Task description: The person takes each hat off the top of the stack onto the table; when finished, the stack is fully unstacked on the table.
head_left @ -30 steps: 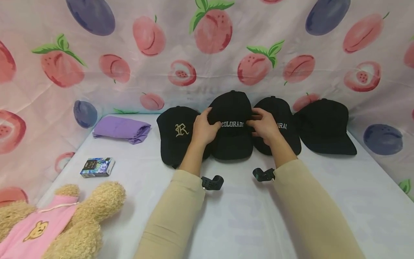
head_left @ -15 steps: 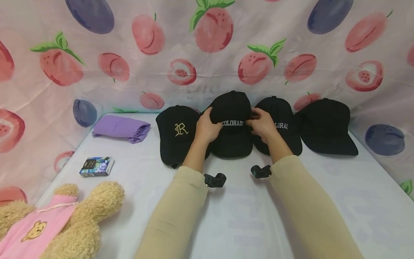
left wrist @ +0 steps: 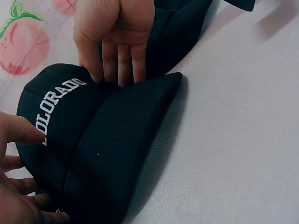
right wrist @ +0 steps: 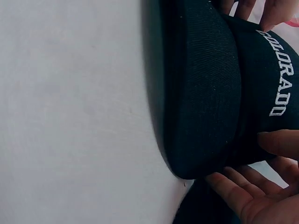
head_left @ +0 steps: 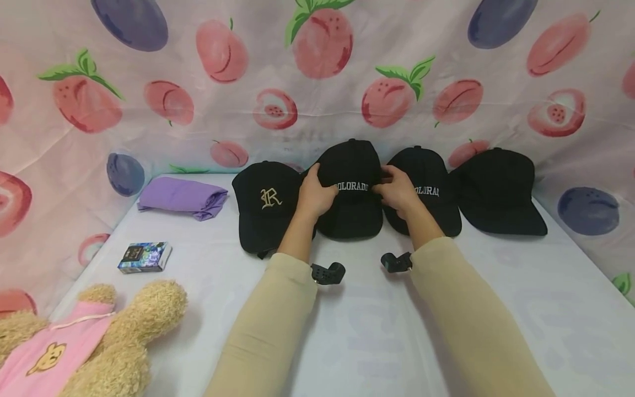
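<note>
A black baseball cap (head_left: 349, 218) with white COLORADO lettering stands in a row of dark caps at the back of the table, brim facing me. My left hand (head_left: 315, 194) grips its left side, thumb on the front panel beside the lettering. On its other side my right hand (head_left: 399, 190) holds the cap with the thumb in front and fingers along the edge. In the left wrist view, the brim (left wrist: 117, 135) slopes down to the cloth. The right wrist view shows my right fingers (right wrist: 236, 189) under the cap's side, touching near a neighbouring cap.
Left of the held cap is a black cap with a gold R (head_left: 265, 226). To the right stand another lettered cap (head_left: 419, 165) and a plain black cap (head_left: 498, 187). A folded purple cloth (head_left: 178, 196), a small box (head_left: 145, 257) and a teddy bear (head_left: 159, 309) lie left.
Both hands keep hold of the COLORADO cap, which shifts only very slightly. The right hand's fingers have drawn in closer to its side. The head view has shifted a little.
</note>
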The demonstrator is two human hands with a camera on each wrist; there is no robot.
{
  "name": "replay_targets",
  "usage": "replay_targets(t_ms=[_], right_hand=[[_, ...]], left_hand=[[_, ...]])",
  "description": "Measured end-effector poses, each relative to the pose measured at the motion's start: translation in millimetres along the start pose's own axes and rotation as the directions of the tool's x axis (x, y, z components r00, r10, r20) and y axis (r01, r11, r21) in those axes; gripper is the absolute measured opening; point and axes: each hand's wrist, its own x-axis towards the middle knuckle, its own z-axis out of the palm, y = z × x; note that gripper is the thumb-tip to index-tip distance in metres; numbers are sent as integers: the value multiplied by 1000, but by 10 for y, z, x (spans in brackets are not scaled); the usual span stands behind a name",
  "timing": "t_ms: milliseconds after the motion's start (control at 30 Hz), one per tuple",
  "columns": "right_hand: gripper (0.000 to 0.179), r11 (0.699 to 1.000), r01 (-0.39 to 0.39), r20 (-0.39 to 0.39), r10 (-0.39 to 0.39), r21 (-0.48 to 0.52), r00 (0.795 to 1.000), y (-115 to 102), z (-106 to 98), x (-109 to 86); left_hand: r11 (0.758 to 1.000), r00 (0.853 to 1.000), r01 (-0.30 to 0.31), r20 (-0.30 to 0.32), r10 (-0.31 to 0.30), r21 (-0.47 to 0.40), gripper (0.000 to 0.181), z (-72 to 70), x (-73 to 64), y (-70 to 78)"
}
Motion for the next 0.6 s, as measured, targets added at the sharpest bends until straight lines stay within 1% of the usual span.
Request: replay_targets(t_ms=[67, 233, 300, 433, 600], right_hand=[[68, 1000, 5, 22, -5, -18, 1000, -4, 10, 10], [77, 991, 20, 78, -10, -129, 997, -47, 20, 21], [81, 988, 21, 90, -8, -152, 996, -64, 22, 19], [84, 992, 18, 81, -8, -123, 997, -80, 29, -2], [87, 997, 36, 24, -34, -74, 999, -98, 25, -27]], left_hand=[[1000, 1000, 4, -4, -4, -1, 79, -1, 2, 0], [1000, 1000, 13, -1, -13, -7, 80, -15, 6, 1], [1000, 1000, 18, -2, -18, -11, 80, -23, 5, -2], [1000, 1000, 22, 9, -22, -15, 81, -38, 5, -14], [1000, 998, 5, 57, -3, -30, 84, -66, 7, -42]])
